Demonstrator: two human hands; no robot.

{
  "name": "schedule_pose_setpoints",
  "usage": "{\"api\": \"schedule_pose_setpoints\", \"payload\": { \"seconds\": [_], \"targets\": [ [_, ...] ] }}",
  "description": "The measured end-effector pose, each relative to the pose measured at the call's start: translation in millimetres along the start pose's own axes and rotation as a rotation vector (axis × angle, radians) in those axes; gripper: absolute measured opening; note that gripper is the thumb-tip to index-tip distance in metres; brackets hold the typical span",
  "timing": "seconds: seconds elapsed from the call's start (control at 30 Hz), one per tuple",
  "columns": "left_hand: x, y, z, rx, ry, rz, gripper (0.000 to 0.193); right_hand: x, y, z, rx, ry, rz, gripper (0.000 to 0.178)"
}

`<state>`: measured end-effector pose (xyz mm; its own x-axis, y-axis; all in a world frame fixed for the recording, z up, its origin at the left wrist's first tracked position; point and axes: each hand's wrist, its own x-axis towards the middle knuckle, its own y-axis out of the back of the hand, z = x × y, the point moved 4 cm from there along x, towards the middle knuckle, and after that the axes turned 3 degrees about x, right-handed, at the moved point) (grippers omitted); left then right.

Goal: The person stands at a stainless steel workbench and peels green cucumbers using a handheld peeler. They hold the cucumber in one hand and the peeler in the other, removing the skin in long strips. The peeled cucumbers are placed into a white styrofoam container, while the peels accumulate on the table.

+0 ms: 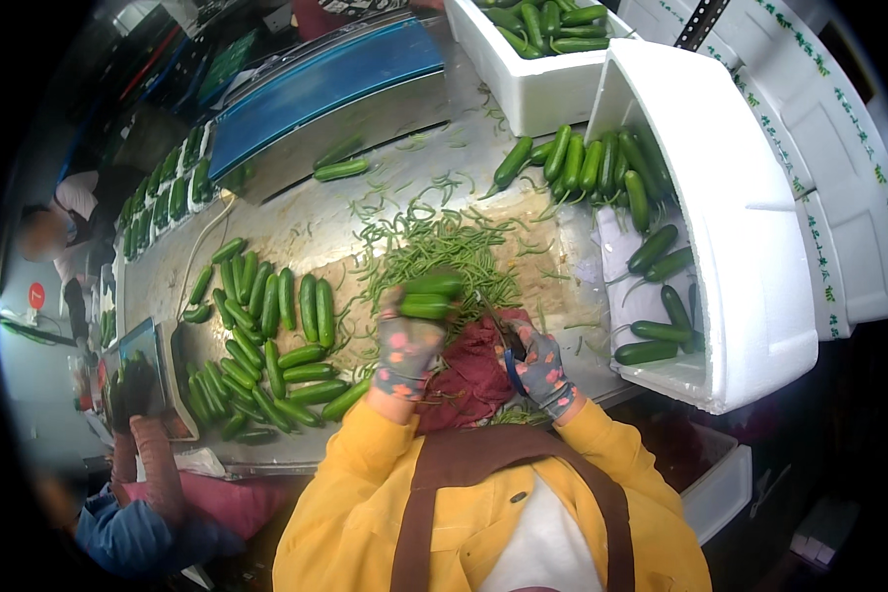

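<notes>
My left hand (407, 353), in a grey flowered glove, is closed round short green cucumbers (428, 306), two of which show, slightly blurred. In my right hand (544, 371), gloved alike, is a pair of scissors with a blue handle (514, 373). Their dark blades point up and left toward the held cucumbers; whether they touch cannot be made out. Beneath both hands lies a crumpled dark red cloth (468, 380). Just beyond it spreads a heap of thin green cut stems (434, 247) on the metal table (296, 207).
Cucumbers (266, 380) lie in rows at the left. A tipped white foam box (749, 257) with stemmed cucumbers (602, 163) opens toward me at right; another foam box (523, 84) stands behind. A blue-topped metal unit (330, 94) is at the back. At far left, a co-worker's gloved hands (133, 385) handle cucumbers.
</notes>
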<state>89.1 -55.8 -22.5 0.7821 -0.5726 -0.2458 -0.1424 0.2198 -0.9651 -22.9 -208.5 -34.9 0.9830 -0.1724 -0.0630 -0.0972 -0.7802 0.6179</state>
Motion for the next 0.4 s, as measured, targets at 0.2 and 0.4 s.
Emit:
{"api": "schedule_pose_setpoints", "payload": {
  "seconds": [0.2,0.4],
  "targets": [
    [-39.4,0.0,137.0,-0.046,-0.641,0.195,0.059,-7.9,3.3,28.2,0.627,-0.101,-0.045,0.037],
    [25.4,0.8,121.2,0.489,-0.432,0.118,0.063,-2.5,-12.3,42.5,1.049,-0.188,0.026,0.042]
  ]
}}
